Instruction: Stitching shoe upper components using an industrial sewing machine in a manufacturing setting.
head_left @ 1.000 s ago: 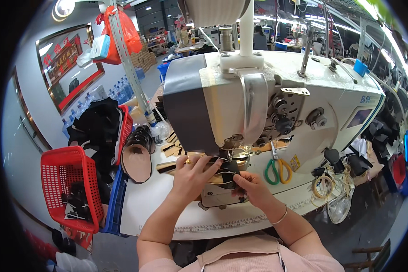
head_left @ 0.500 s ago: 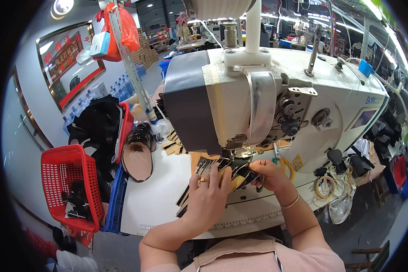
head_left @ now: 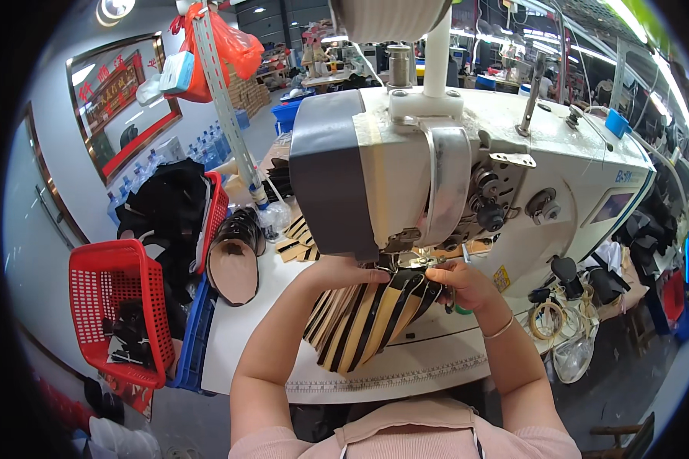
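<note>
A fanned bundle of black and tan strip pieces (head_left: 375, 325) lies on the white sewing table, its far end under the presser foot (head_left: 421, 260) of the sewing machine (head_left: 406, 168). My left hand (head_left: 344, 273) reaches over from the left and is closed on the bundle's far left edge, thumb on top; its other fingers are mostly hidden. Right of the needle area, my right hand (head_left: 467, 284) pinches the bundle's far right edge between thumb and forefinger. Something dark shows below its curled fingers, too small to name.
More striped pieces (head_left: 302, 239) lie left of the machine, beside a black shoe (head_left: 233, 260). Red baskets (head_left: 119, 260) with black pieces stand at the left over a blue crate (head_left: 195, 336). A tape roll (head_left: 547, 320) and clear bag (head_left: 576, 358) hang at the table's right.
My left hand has moved from atop the pieces to their far left edge, uncovering the strips, which now spread wider toward me. My right hand stays at the right edge.
</note>
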A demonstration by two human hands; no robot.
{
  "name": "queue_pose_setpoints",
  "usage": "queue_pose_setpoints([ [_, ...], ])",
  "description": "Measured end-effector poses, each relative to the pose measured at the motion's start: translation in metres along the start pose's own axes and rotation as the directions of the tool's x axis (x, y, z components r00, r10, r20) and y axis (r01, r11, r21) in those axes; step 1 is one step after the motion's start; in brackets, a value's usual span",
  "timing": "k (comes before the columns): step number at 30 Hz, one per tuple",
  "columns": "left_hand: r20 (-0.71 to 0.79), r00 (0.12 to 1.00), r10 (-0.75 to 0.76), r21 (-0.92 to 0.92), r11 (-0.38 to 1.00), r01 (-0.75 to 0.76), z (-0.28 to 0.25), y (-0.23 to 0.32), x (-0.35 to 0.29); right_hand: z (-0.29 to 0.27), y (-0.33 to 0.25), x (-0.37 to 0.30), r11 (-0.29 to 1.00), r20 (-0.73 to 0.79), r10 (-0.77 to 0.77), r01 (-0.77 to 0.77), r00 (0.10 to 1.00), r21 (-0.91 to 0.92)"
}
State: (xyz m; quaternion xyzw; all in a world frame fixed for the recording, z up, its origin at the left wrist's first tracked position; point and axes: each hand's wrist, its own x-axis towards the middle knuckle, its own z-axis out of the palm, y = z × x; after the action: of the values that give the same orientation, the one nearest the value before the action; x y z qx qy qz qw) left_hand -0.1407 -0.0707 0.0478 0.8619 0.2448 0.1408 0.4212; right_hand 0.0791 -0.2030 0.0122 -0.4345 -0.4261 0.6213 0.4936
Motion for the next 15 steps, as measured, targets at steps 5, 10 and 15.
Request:
queue_pose_setpoints([
  [5, -0.005, 0.996, -0.091, 0.051, 0.994, 0.091, -0.002, 0.021, -0.005, 0.006, 0.005, -0.005, 0.883, -0.298, -0.347, 0.203, 0.889, -0.423],
  [10, 0.025, 0.982, -0.188, -0.01, 0.982, 0.188, -0.004, 0.026, -0.005, 0.004, 0.018, 0.002, 0.702, -0.253, -0.648, 0.434, 0.718, -0.564],
  [15, 0.038, 0.98, -0.193, -0.19, 0.962, 0.197, 0.003, 0.015, -0.004, 0.011, 0.012, -0.004, 0.776, -0.284, -0.625, 0.542, 0.727, -0.322],
])
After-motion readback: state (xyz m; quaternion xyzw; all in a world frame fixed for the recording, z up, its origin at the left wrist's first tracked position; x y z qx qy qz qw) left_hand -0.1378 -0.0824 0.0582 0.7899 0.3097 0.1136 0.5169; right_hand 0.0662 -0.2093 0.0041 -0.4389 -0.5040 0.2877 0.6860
